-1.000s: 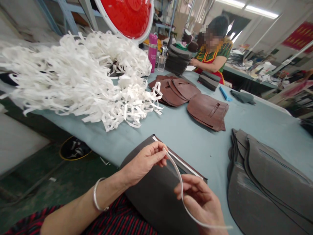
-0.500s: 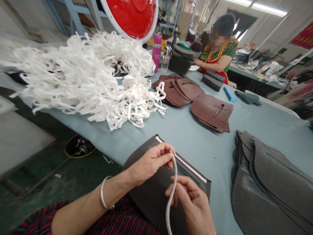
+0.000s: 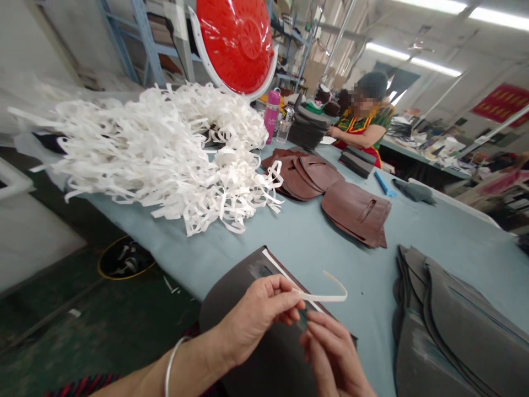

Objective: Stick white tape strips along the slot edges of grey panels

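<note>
My left hand [image 3: 264, 314] is closed in a pinch on one end of a narrow white strip [image 3: 326, 298], whose free end curls up and back on the right. Just below it, my right hand [image 3: 336, 353] has bent fingers, with thumb and fingertips close together; whatever is between them is too small to make out. Under both hands lies a dark grey leather-like panel [image 3: 231, 292], at the table's near edge. Another white strip [image 3: 276, 266] lies flat along its far edge, partly covered by my hands.
A large heap of white strips [image 3: 165, 160] covers the table's left part. Brown panels [image 3: 355, 212] with slots lie beyond my hands, dark grey panels [image 3: 458, 320] at right. A pink bottle [image 3: 271, 117] stands behind. Across the table sits a person [image 3: 363, 129]. A bin [image 3: 126, 258] is on the floor.
The white strip hung down past my right hand; now it points right and curls upward from my left hand. My right fingers have drawn closer together. The view has tilted up slightly.
</note>
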Action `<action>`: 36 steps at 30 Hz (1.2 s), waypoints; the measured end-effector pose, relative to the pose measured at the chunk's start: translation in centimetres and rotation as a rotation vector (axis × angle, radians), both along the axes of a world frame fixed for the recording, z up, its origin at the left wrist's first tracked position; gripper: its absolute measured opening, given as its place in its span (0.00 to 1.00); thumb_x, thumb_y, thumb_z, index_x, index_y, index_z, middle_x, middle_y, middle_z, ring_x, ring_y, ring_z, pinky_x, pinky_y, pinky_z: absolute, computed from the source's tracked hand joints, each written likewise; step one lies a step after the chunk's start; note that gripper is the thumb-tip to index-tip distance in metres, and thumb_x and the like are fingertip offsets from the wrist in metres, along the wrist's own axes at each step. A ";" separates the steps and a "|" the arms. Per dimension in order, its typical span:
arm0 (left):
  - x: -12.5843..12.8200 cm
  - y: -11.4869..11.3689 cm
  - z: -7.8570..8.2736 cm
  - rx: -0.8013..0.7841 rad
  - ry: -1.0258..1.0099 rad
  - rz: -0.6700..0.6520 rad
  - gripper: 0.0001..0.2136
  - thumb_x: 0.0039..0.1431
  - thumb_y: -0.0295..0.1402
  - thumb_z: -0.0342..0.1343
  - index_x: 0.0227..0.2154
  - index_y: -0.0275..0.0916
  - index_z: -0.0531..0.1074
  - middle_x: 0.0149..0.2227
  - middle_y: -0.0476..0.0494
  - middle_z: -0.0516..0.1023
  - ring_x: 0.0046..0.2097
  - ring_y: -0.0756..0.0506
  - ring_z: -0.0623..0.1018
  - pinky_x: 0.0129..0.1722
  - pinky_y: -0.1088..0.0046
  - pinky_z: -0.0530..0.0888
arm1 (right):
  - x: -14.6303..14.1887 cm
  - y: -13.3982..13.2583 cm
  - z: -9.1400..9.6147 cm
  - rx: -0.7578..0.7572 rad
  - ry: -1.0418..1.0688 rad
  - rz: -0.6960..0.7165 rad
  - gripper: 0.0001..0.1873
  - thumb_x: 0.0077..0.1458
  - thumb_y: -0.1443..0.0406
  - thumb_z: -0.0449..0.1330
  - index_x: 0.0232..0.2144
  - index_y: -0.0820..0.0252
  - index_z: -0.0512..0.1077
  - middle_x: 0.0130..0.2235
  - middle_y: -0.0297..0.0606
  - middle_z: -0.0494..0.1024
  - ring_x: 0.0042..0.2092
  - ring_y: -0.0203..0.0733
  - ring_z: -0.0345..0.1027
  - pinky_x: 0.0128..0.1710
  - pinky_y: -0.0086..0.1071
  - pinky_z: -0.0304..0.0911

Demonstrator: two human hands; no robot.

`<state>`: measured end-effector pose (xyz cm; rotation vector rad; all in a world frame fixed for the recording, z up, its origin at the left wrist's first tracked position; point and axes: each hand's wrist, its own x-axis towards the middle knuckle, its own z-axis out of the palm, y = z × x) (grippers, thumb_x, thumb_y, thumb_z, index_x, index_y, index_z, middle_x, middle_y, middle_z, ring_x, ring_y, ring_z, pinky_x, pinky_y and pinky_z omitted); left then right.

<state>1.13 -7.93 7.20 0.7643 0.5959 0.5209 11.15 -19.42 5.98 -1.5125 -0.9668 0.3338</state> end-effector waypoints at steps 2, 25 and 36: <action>0.1 -0.8 0.3 0.022 0.014 -0.032 0.09 0.55 0.35 0.60 0.30 0.33 0.71 0.29 0.48 0.73 0.29 0.54 0.69 0.32 0.77 0.66 | 0.3 0.3 0.1 0.015 -0.380 -0.120 0.14 0.55 0.70 0.61 0.43 0.51 0.76 0.49 0.40 0.74 0.44 0.40 0.71 0.41 0.31 0.66; -0.3 -0.3 0.2 0.149 0.097 -0.279 0.05 0.53 0.31 0.55 0.27 0.33 0.71 0.26 0.49 0.73 0.26 0.54 0.67 0.29 0.78 0.63 | 3.0 0.3 1.9 -0.342 0.007 0.220 0.08 0.60 0.61 0.55 0.32 0.56 0.72 0.32 0.31 0.70 0.35 0.35 0.65 0.36 0.27 0.60; 0.2 -1.3 0.6 0.385 0.214 -0.114 0.05 0.54 0.30 0.54 0.25 0.35 0.69 0.24 0.52 0.68 0.27 0.53 0.66 0.29 0.78 0.63 | 1.7 0.2 0.9 -0.127 -0.204 -0.010 0.02 0.55 0.67 0.60 0.33 0.56 0.71 0.36 0.35 0.71 0.37 0.36 0.68 0.35 0.28 0.66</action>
